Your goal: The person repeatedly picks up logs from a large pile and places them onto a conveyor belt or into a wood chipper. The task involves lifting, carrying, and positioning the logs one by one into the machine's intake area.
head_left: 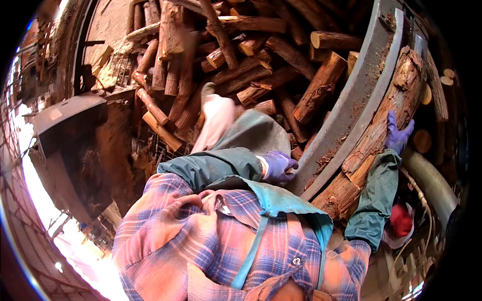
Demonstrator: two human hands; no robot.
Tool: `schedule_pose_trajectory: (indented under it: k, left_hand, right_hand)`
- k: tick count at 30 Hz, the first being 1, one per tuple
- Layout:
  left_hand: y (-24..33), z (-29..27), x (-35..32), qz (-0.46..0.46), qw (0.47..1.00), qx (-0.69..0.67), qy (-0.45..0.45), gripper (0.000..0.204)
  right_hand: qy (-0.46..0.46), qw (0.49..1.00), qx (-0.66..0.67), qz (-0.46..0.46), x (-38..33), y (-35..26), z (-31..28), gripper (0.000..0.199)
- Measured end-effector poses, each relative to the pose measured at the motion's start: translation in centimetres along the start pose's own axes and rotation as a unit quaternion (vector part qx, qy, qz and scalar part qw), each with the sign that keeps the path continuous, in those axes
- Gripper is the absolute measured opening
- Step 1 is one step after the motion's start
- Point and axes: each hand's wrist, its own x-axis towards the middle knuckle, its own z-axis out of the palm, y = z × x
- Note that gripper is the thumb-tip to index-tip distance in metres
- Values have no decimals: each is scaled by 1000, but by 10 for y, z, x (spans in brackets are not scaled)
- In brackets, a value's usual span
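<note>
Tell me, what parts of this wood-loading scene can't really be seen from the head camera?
- Right hand: its palm lies against the big log, so the grip is hidden.
- Left hand: its fingertips curl under by the grey metal rim; contact unclear.
- Big log's lower end: covered by the right sleeve and apron.
- Wood pile: cut off at the top edge.
- Left side: bleached by glare.

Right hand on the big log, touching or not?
Touching. Head view shows the right hand, in a purple glove, pressed flat against the bark of the big log, no gap.
</note>
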Motion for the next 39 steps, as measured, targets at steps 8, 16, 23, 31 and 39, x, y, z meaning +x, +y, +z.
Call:
schedule_pose_trajectory:
  k: [8,16,23,31,39]
  left_hand:
    - [-83,-39,-20,53,997,-9,58,43]
    - [-161,-104,-71,-76,992,-97,-13,48]
    - [-374,-125,-17,-192,979,-50,-47,54]
    - [-610,-119,150,-269,962,-42,-1,80]
    - [-738,-44,265,-221,957,-187,34,101]
  right_hand:
    - [-15,998,-67,0,-5,-35,-7,101]
    - [106,978,-61,-171,-59,-116,45,56]
    - [-339,828,315,317,-283,-111,410,79]
    - [-296,711,275,576,-384,11,634,99]
    - [-227,708,340,575,-377,88,769,83]
